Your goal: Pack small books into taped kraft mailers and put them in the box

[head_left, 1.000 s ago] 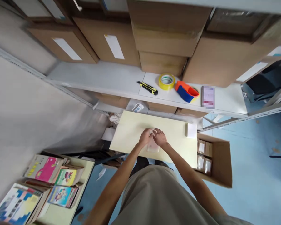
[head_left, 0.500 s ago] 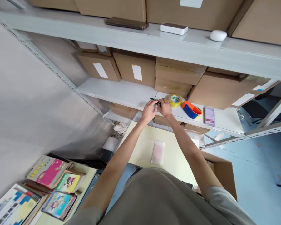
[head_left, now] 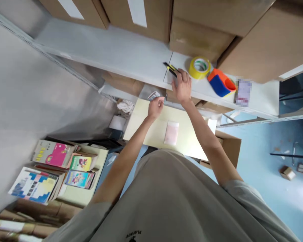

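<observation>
My right hand point(head_left: 183, 86) is over the front part of the middle shelf, its fingers curled over the near end of a black and yellow utility knife point(head_left: 170, 68). The fingers hide that end of the knife. Lower and to the left, my left hand point(head_left: 156, 108) is in the air in front of the shelf edge, pinching a thin dark sliver point(head_left: 166, 98) too small to name. A roll of yellow tape point(head_left: 192, 71) stands just right of the knife. Beside the roll is an orange and blue tape dispenser point(head_left: 219, 84).
Cardboard boxes point(head_left: 141, 28) line the back of the shelf point(head_left: 91, 50). A blurred purple packet point(head_left: 243, 92) lies toward its right end. Below, a pale table point(head_left: 151, 131) bears a pinkish packet point(head_left: 171, 132). Books point(head_left: 54, 153) are stacked at left; an open carton point(head_left: 229, 146) stands at right.
My left hand has come away from the knife, down and toward me, with the thin sliver in it. My right hand stays by the knife. The view has tilted downward.
</observation>
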Tool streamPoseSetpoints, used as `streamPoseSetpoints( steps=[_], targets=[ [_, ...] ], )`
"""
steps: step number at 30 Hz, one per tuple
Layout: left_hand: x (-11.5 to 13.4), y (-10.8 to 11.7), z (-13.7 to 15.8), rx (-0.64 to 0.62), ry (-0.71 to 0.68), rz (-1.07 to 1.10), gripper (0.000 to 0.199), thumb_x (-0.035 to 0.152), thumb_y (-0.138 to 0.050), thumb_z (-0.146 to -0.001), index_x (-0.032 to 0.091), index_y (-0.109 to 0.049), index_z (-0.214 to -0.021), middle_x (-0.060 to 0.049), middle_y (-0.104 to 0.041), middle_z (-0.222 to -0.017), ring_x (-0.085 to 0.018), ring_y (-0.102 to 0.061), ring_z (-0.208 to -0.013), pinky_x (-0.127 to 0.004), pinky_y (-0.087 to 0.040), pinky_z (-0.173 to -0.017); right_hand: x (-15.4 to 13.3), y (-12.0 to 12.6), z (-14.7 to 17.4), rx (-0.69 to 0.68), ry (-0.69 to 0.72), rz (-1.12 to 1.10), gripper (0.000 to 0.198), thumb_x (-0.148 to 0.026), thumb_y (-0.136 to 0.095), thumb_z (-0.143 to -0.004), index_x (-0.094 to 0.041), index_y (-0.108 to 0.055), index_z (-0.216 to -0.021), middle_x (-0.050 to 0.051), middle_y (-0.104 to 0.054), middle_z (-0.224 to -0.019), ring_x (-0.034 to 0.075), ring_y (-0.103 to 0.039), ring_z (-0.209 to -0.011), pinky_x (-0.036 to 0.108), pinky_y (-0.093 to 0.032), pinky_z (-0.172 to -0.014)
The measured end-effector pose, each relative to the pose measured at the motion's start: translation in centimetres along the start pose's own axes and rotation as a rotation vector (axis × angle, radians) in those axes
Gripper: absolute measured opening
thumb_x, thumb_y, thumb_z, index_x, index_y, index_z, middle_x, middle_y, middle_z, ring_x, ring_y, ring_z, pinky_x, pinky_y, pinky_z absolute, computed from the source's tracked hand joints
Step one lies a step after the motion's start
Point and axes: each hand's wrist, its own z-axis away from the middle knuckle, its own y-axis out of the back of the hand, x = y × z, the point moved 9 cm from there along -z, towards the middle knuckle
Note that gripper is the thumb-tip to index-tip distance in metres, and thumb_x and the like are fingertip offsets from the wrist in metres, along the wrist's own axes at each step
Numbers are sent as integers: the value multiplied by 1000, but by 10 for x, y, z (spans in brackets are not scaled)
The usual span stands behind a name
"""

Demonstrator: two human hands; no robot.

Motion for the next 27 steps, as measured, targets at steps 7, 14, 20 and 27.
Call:
streamPoseSetpoints(
  steps=[7,14,20,27],
  targets=[
    [-35,-57,36,-198,37,-37,35,8,-59,-102,22,-84,-122,-9,-88,-128,-21,-84,-112,-32,-67,-105,19,-2,-11,-69,-121,113,58,-43,-39,-123,-20,-50,-176,14,-53,-182,31,-47,-164,58,-41,-141],
    [-84,-82,68,-352,112,-168,31,13,-62,-105,20,-83,-126,-12,-88,-130,-24,-83,-115,-37,-65,-111,24,-1,-14,-71,-149,65,50,-27,-47,-123,-18,-53,-172,8,-62,-172,28,-55,-160,50,-42,-143],
    [-158,-113,147,-563,359,-277,34,11,-63,-102,18,-82,-130,-15,-88,-132,-28,-83,-122,-43,-64,-116,11,0,140,107,-157,-182,81,-64,-8,-126,-13,-52,-171,19,-59,-167,28,-56,-165,52,-46,-140],
    [-173,-152,175,-610,392,-314,41,14,-62,-108,16,-69,-148,-19,-80,-141,-31,-79,-130,-46,-61,-123,50,-77,335,0,-627,-316,60,-57,-35,-125,-27,-51,-174,20,-64,-154,34,-68,-146,60,-64,-120]
  ],
)
